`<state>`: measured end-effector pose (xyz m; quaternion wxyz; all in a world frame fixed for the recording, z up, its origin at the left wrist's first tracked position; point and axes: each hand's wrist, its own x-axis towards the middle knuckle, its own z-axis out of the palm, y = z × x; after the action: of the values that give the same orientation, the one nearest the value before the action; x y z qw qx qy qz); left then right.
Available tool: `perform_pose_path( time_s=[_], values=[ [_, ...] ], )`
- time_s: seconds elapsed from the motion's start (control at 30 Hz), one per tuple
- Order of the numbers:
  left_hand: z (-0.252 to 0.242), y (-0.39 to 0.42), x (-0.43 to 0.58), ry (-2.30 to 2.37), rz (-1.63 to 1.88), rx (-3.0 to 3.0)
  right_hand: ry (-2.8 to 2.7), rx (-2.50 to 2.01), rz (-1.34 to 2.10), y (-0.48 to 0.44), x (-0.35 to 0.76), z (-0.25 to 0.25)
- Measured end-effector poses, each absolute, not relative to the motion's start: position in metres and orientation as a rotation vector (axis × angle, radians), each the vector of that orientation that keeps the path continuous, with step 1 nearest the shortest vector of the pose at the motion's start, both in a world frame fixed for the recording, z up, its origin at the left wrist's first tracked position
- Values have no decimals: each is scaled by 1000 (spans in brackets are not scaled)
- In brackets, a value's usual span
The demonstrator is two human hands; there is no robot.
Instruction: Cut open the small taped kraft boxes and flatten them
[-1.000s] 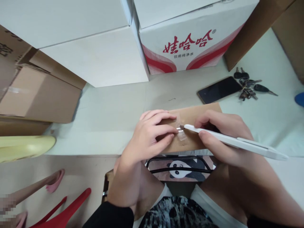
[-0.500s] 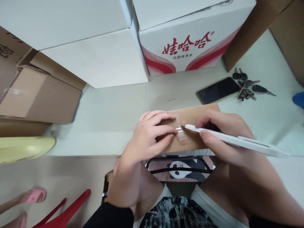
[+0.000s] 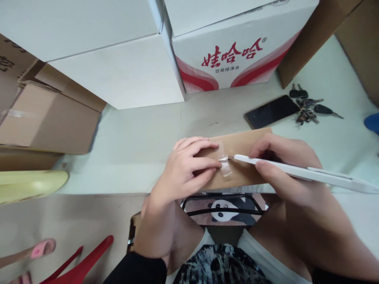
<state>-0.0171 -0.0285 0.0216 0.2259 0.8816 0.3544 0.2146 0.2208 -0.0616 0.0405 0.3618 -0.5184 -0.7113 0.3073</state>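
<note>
A flat brown cardboard box [image 3: 245, 173] lies at the table's front edge, with a strip of clear tape [image 3: 226, 167] across it. My left hand [image 3: 189, 167] rests on the box's left part, fingers spread, fingertips at the tape. In my right hand [image 3: 287, 165] is a white pen-like tool [image 3: 299, 170], gripped between thumb and fingers. Its thin tip points left and lies just right of the tape; whether it touches the box I cannot tell.
A black phone [image 3: 271, 112] and keys [image 3: 306, 104] lie behind my right hand. White boxes [image 3: 118, 75] and a red-lettered carton [image 3: 237, 59] line the back. Brown cartons [image 3: 65, 122] stand left. A person's foot in a pink sandal [image 3: 44, 248] shows lower left.
My right hand and the white tool have moved slightly right, so the tip is farther from the tape. My left hand has stayed on the box. The foot at lower left has shifted slightly.
</note>
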Motion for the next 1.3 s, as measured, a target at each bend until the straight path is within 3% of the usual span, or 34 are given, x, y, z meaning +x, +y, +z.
perform_pose_path(
  time_s=[1.3],
  values=[
    [17, -28, -20, 910, 598, 2494, -1947, -1232, 830, -61, 222, 37]
  ],
)
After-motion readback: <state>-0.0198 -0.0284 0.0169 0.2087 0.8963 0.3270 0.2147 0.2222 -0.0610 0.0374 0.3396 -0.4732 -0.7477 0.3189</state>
